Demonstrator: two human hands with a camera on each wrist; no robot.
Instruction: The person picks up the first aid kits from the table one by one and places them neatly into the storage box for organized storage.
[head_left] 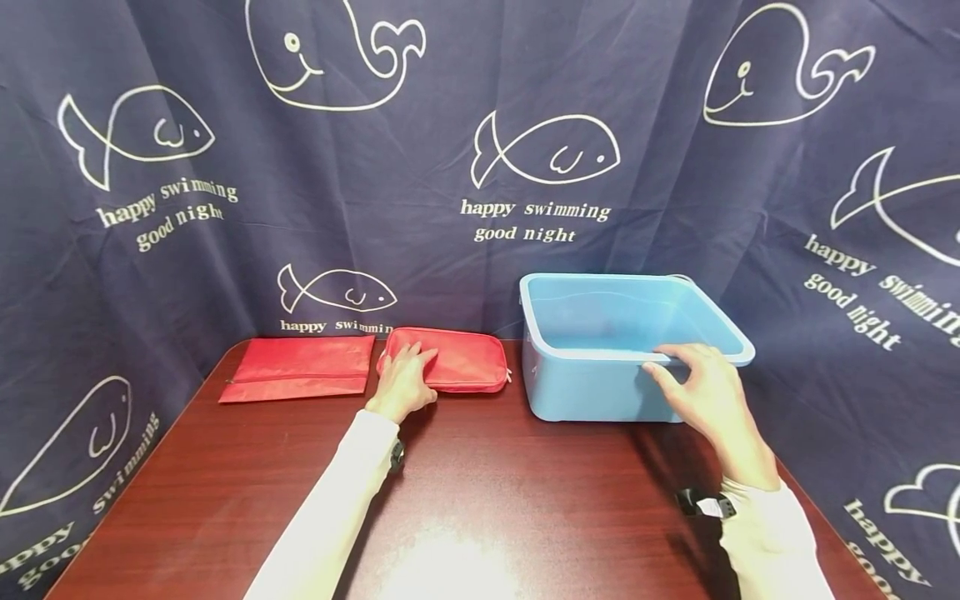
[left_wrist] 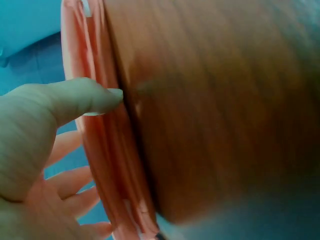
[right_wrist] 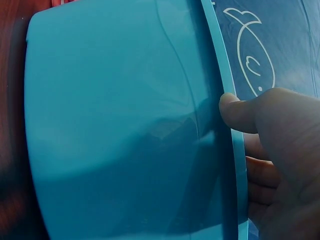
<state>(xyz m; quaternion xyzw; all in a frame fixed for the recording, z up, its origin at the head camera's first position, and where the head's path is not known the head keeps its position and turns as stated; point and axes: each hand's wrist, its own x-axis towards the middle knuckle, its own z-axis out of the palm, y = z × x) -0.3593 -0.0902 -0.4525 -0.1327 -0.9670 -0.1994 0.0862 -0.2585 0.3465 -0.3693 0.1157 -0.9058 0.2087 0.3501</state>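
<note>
On the table (head_left: 465,475), a red zip pouch (head_left: 468,362) with rounded corners lies near the back. My left hand (head_left: 405,383) holds its left end, fingers over the top and thumb along the near side. In the left wrist view the thumb crosses the pouch's side (left_wrist: 112,145); the fingertips are partly hidden behind its edge. My right hand (head_left: 705,396) grips the near rim of a blue plastic bin (head_left: 600,387) towards its right corner. The thumb is outside the rim and the other fingers reach over it, as the right wrist view of the bin (right_wrist: 115,100) shows.
A flat red zip bag (head_left: 300,367) lies left of the pouch at the table's back left. Dark blue curtains (head_left: 435,192) printed with white fish and whales hang close behind the table and along both sides. The bin stands at the back right.
</note>
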